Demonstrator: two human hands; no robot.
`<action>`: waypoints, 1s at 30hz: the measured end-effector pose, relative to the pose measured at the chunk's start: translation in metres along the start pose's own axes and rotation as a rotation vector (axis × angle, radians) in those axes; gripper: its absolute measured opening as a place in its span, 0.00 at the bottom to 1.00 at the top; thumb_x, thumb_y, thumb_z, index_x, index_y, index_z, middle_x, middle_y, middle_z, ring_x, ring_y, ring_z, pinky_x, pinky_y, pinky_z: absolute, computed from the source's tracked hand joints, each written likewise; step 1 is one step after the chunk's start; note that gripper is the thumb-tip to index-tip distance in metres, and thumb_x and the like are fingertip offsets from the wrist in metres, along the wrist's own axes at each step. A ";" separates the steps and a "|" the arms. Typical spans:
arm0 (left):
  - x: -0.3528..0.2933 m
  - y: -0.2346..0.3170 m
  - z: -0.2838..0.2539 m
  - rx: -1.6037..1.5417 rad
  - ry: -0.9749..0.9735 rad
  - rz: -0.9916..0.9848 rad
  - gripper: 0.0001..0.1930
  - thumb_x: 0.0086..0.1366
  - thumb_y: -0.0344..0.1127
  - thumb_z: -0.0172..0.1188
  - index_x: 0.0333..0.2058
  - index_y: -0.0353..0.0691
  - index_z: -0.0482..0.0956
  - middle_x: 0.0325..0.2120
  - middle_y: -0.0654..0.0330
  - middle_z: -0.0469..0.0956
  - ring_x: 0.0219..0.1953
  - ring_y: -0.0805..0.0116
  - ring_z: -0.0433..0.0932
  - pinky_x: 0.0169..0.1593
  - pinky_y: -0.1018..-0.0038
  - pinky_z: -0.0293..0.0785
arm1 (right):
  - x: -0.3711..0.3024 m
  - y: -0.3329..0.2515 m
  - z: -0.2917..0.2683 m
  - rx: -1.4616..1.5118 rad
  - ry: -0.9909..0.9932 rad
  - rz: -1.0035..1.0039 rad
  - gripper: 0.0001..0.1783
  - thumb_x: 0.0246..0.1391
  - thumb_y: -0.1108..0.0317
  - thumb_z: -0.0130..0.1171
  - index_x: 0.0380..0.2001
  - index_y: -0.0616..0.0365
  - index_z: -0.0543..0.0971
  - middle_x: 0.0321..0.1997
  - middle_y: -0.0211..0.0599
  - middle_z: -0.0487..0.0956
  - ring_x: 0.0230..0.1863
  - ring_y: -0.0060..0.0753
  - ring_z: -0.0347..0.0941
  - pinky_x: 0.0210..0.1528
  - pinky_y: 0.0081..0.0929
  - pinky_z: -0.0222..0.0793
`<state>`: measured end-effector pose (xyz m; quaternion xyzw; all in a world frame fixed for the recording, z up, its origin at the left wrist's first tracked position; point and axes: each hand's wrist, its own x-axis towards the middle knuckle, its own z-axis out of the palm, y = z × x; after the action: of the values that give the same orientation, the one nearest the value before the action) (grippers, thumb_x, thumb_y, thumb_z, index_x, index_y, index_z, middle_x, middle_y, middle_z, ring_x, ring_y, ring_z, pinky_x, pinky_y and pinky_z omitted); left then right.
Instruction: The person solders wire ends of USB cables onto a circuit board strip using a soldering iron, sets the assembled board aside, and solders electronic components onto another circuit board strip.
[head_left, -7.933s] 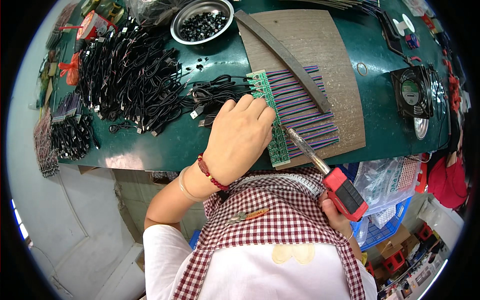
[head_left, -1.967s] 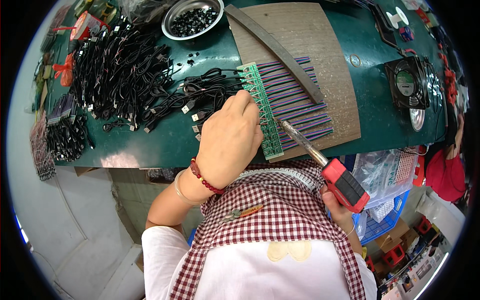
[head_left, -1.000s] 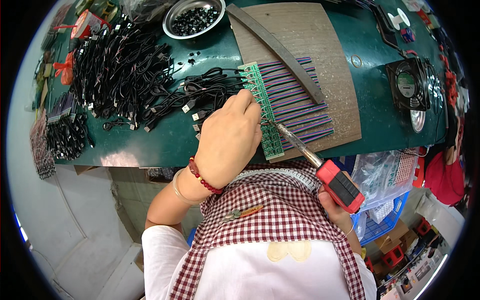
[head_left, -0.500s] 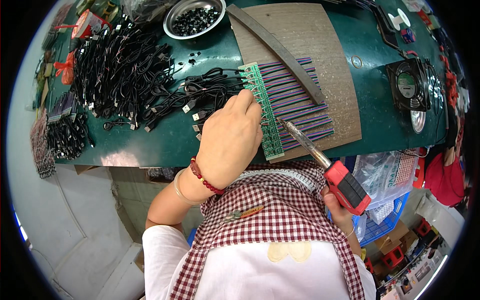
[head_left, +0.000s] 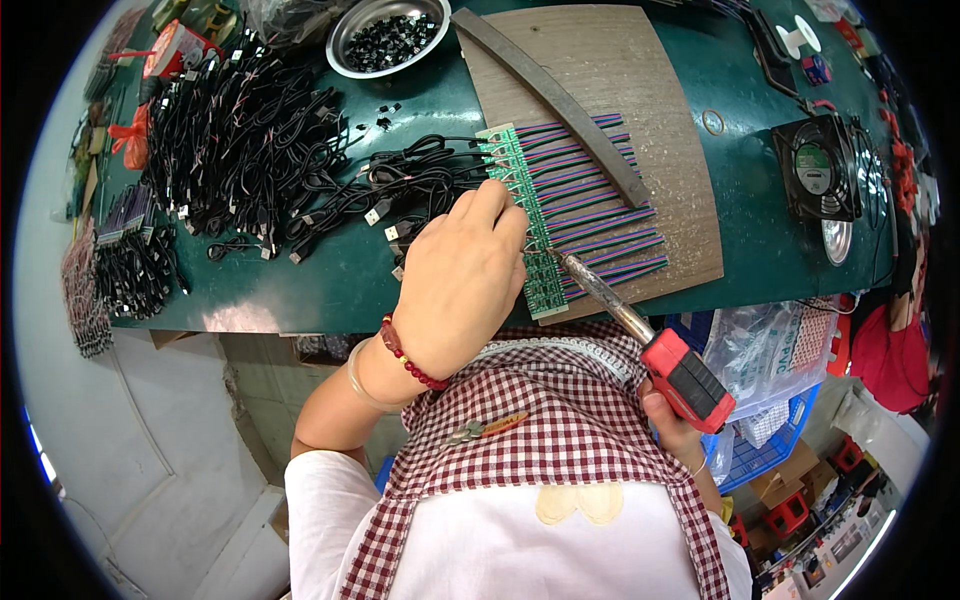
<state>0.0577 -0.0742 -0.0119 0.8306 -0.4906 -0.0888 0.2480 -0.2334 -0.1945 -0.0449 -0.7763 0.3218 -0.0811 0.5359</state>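
While our right hand (head_left: pixel 674 420) is gripping a soldering iron (head_left: pixel 663 351), our left hand (head_left: pixel 466 256) is resting curled at the circuit board (head_left: pixel 543 283), its hold hidden.

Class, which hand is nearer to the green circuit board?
Left. The left hand is at the left edge of the board; the right hand is farther off, lower right.

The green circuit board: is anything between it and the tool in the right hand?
Nothing visible blocks the soldering iron held in the right hand; its tip is at the right edge of the green circuit board. The grey bar lies across the coloured wires farther up, off that path.
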 end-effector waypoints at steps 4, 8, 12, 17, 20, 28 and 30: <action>0.000 0.001 0.001 0.028 -0.001 0.003 0.06 0.50 0.24 0.59 0.28 0.36 0.71 0.31 0.58 0.69 0.34 0.58 0.74 0.34 0.66 0.72 | 0.001 -0.002 0.004 0.057 0.032 -0.013 0.17 0.46 0.57 0.68 0.33 0.59 0.80 0.29 0.34 0.77 0.25 0.29 0.73 0.26 0.25 0.66; 0.000 0.003 0.003 0.052 0.015 0.002 0.06 0.50 0.24 0.58 0.28 0.36 0.71 0.31 0.58 0.69 0.34 0.58 0.73 0.35 0.66 0.71 | 0.004 -0.006 0.003 0.049 0.003 -0.019 0.17 0.45 0.59 0.68 0.32 0.60 0.79 0.29 0.34 0.76 0.24 0.28 0.72 0.26 0.24 0.66; 0.000 0.005 0.003 0.098 0.013 0.011 0.07 0.49 0.24 0.58 0.28 0.36 0.71 0.31 0.57 0.68 0.34 0.58 0.73 0.36 0.66 0.71 | 0.001 -0.001 0.007 0.061 0.055 -0.047 0.18 0.44 0.60 0.69 0.33 0.61 0.79 0.27 0.34 0.76 0.23 0.28 0.72 0.25 0.24 0.66; 0.001 0.006 0.004 0.175 -0.020 0.041 0.09 0.47 0.24 0.59 0.30 0.36 0.71 0.32 0.57 0.68 0.38 0.60 0.72 0.38 0.68 0.70 | 0.011 -0.012 0.005 -0.040 0.008 -0.136 0.20 0.43 0.60 0.69 0.35 0.63 0.78 0.26 0.34 0.77 0.24 0.29 0.73 0.26 0.24 0.67; 0.001 0.009 0.005 0.221 -0.024 0.053 0.10 0.46 0.25 0.59 0.30 0.36 0.72 0.33 0.58 0.68 0.38 0.61 0.72 0.39 0.68 0.69 | 0.013 -0.015 0.004 -0.025 -0.024 -0.128 0.19 0.44 0.60 0.69 0.35 0.62 0.78 0.28 0.35 0.77 0.26 0.29 0.74 0.28 0.25 0.68; 0.002 0.012 0.003 0.262 -0.074 0.047 0.11 0.46 0.26 0.60 0.30 0.36 0.73 0.33 0.58 0.69 0.39 0.62 0.71 0.39 0.69 0.69 | -0.009 0.014 0.000 0.034 0.021 0.007 0.19 0.47 0.57 0.68 0.36 0.61 0.80 0.33 0.38 0.78 0.29 0.31 0.75 0.31 0.27 0.69; 0.003 0.012 0.004 0.262 -0.070 0.049 0.11 0.45 0.26 0.60 0.30 0.36 0.73 0.33 0.58 0.69 0.39 0.62 0.71 0.39 0.69 0.69 | -0.007 0.012 0.002 0.050 0.040 0.001 0.19 0.47 0.56 0.68 0.36 0.60 0.80 0.33 0.38 0.78 0.29 0.31 0.75 0.31 0.27 0.69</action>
<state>0.0484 -0.0830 -0.0089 0.8401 -0.5264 -0.0468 0.1224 -0.2428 -0.1916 -0.0545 -0.7608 0.3308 -0.1044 0.5485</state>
